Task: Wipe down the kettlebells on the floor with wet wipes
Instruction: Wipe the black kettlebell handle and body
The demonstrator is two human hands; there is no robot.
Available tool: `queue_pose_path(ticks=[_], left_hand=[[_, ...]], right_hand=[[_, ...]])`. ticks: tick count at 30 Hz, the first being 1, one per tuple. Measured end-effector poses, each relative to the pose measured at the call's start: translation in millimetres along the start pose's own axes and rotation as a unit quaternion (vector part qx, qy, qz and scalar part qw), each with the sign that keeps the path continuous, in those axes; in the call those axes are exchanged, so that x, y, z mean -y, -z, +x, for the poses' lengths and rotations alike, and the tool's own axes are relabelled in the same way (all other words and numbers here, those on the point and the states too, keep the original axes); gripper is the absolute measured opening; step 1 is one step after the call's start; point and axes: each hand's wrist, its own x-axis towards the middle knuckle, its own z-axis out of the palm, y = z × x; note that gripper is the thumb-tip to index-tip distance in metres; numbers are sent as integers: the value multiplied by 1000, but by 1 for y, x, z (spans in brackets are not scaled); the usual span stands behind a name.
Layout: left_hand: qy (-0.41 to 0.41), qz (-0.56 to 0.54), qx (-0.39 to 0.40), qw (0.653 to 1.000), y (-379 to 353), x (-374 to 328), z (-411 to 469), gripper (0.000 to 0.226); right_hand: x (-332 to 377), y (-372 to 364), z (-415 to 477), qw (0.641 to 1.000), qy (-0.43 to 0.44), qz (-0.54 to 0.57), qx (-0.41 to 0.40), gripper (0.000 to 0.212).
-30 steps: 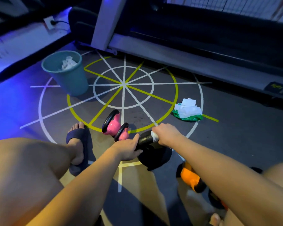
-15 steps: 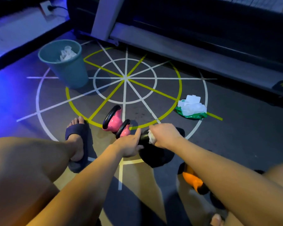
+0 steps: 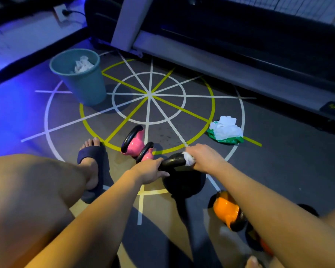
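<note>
Closest to me, under my right forearm, a glossy orange kettlebell [image 3: 225, 209] with a black handle lies on the grey rubber floor [image 3: 278, 171]. Just beyond it stands the round black iron kettlebell [image 3: 184, 182], between my two hands. My left hand [image 3: 150, 170] grips the left end of its thick handle, fingers over the top and thumb underneath. My right hand [image 3: 205, 157] is closed around a crumpled white wet wipe [image 3: 189, 158] and presses it against the handle's right end, so the wipe sits between my fingers and the iron. My left foot in a dark slipper [image 3: 93, 161] is planted to the left. Just past my left hand, two small pink kettlebells [image 3: 134, 145] with black handles stand touching each other on the yellow ring of the floor markings. Farther right lies an open green-and-white pack of wipes [image 3: 225, 132]. Farther left stands a round teal plastic bin [image 3: 83, 84] holding crumpled white wipes. A grey treadmill frame [image 3: 220, 70] runs along the back.
</note>
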Motion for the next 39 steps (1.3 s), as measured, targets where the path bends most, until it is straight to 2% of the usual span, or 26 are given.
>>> queue_pose_path(ticks=[4,11,15,22,25,28,31,33,34,36,39], left_hand=[[7,-2,-13,1000,-2,3,-3,49],[10,-28,-34,999,-14,7,-16,65],[28,-16,-25,999,-13,18,-27,67],[27,-56,-76,995,0,28,-42,77],[-33,-89,-116,989,2,11,-40,87],[-94,-35,-164,981,3,-20,-35,92],[-119,4,-156,981,0,-40,-31,98],[-106,12,-134,985,-1,-43,-27,96],[-95,10,-130,987,0,-44,-26,94],[-81,6,-136,987,3,-49,-22,90],[-50,-34,-148,987,6,-57,-14,91]], right_hand=[[-12,-1,-3,999,-37,17,31,20],[38,5,13,991,38,-129,19,33],[68,3,24,987,70,-142,39,27],[73,5,26,984,66,-155,54,28],[67,8,25,991,69,-96,60,54],[52,16,15,994,67,-43,71,83],[23,25,-5,995,26,3,94,120],[3,30,-21,994,-14,33,105,130],[-6,33,-30,993,-35,46,104,127],[-20,35,-44,991,-63,69,96,106],[-29,30,-52,992,-60,83,68,82]])
